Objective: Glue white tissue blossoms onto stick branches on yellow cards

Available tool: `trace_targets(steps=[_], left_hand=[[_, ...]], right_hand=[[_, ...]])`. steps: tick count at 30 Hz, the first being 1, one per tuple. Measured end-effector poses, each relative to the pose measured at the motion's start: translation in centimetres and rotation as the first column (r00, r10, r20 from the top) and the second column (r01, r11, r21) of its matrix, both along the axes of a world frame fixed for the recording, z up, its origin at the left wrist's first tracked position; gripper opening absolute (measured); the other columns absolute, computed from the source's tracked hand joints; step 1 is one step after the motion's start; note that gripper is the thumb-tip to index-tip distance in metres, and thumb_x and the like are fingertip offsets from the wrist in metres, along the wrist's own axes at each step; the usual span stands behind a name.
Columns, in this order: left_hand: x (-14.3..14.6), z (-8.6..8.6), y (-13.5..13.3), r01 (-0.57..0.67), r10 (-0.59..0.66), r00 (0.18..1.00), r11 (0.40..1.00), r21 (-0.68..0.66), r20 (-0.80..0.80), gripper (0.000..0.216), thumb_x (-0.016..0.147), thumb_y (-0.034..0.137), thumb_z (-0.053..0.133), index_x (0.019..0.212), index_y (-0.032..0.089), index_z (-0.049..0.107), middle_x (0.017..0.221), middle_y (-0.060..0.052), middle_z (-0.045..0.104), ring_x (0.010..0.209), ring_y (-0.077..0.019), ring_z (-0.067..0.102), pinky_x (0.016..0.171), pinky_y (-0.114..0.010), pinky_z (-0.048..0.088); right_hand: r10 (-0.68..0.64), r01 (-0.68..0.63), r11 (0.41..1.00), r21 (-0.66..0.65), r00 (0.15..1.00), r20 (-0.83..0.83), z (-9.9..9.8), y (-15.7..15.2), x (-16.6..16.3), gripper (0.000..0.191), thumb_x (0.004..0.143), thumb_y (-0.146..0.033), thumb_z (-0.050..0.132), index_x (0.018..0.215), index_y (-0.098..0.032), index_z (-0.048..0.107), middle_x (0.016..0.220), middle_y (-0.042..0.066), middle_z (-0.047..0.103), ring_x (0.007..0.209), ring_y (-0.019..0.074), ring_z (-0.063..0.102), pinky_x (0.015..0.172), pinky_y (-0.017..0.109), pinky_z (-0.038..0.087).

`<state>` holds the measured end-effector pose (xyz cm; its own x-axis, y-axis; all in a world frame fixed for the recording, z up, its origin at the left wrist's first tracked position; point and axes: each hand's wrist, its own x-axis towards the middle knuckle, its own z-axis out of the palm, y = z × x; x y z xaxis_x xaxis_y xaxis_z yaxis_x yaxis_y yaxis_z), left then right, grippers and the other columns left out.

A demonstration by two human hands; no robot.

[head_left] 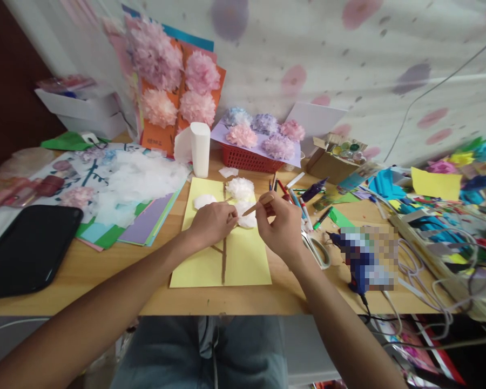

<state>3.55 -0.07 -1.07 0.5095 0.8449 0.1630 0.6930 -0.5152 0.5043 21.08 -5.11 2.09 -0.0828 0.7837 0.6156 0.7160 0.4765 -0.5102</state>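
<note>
A yellow sheet [247, 265] with a brown drawn stem lies on the table in front of me. On its upper half sit a fluffy white tissue-paper flower [240, 188] and flatter white tissue pieces [204, 201]. My right hand [281, 224] pinches a thin, pointed tan stick [251, 209], its tip turned left over the white tissue [248, 219]. Close to that tip, my left hand [213, 224] rests over the sheet with its fingertips pressed together. What they pinch, if anything, is too small to make out.
A blue glue gun [360, 265], scissors [319, 251] and several pens [305, 213] lie to the right. White tissue [133, 178] and coloured paper [141, 227] spread leftward, near a black tray [28, 248]. A white bottle [200, 148] and red basket [247, 158] stand behind.
</note>
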Motion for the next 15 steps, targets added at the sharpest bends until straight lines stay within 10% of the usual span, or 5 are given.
trace_targets(steps=[15], left_hand=[[0.02, 0.07, 0.02, -0.025, 0.025, 1.0, 1.0, -0.011, -0.012, 0.02, 0.087, 0.024, 0.055, 0.083, 0.019, 0.074, 0.08, -0.004, 0.073, 0.073, -0.0191, 0.063, 0.06, -0.029, 0.035]], right_hand=[[-0.047, 0.076, 0.991, 0.112, 0.969, -0.244, 0.21, -1.03, 0.2, 0.012, 0.093, -0.021, 0.057, 0.081, -0.022, 0.057, 0.08, 0.001, 0.066, 0.064, 0.0129, 0.068, 0.059, 0.025, 0.055]])
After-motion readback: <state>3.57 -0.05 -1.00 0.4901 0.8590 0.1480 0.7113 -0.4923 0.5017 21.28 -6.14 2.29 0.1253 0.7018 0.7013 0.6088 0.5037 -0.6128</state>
